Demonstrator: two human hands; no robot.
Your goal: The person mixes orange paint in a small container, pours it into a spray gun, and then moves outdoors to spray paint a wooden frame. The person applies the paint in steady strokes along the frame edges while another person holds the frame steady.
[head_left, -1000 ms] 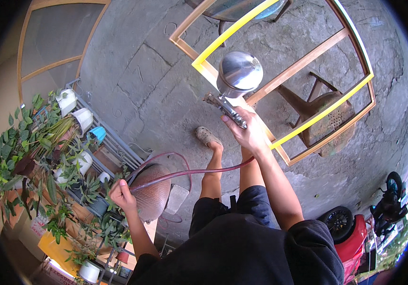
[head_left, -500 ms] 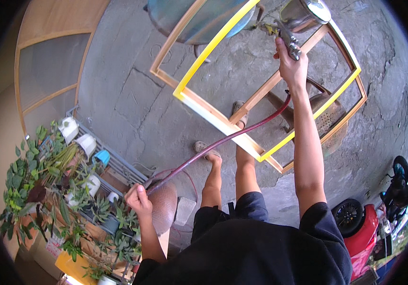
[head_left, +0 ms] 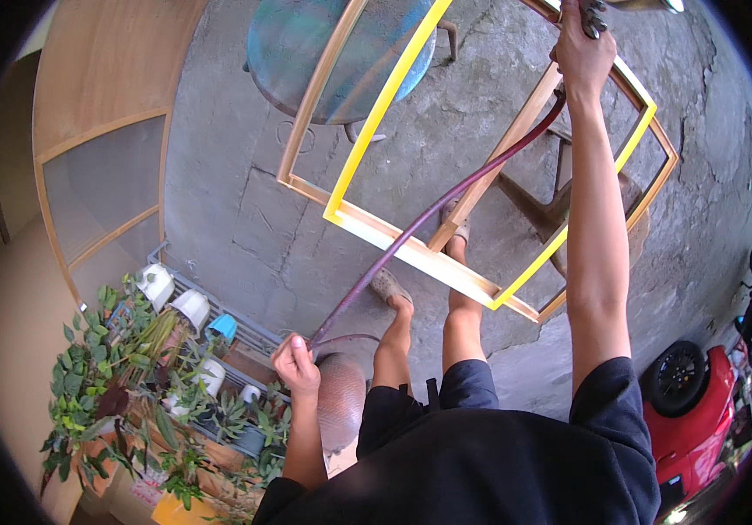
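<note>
My right hand [head_left: 584,54] reaches out to the top edge of the view, closed around a metal spray gun [head_left: 597,21] that the edge partly cuts off. A dark red hose [head_left: 446,201] runs from below that hand across to my left hand [head_left: 296,364], whose fingers are closed on it at the lower left. Between the two hands stands a wooden frame [head_left: 306,127] with yellow strips [head_left: 374,118] along its edges and a crossbar [head_left: 494,178]. The right forearm passes above the frame's right side, and the hose crosses in front of its near rail.
Beyond the frame is a round blue-stained table [head_left: 323,57]. A brown stool [head_left: 534,206] shows through the frame. Potted plants [head_left: 166,385] crowd a rack at the left, below a wooden panel [head_left: 118,96]. A red vehicle [head_left: 695,429] stands at the lower right.
My right hand has moved up and away with the spray gun, nearly out of the view. My left hand, still on the hose, appears further right.
</note>
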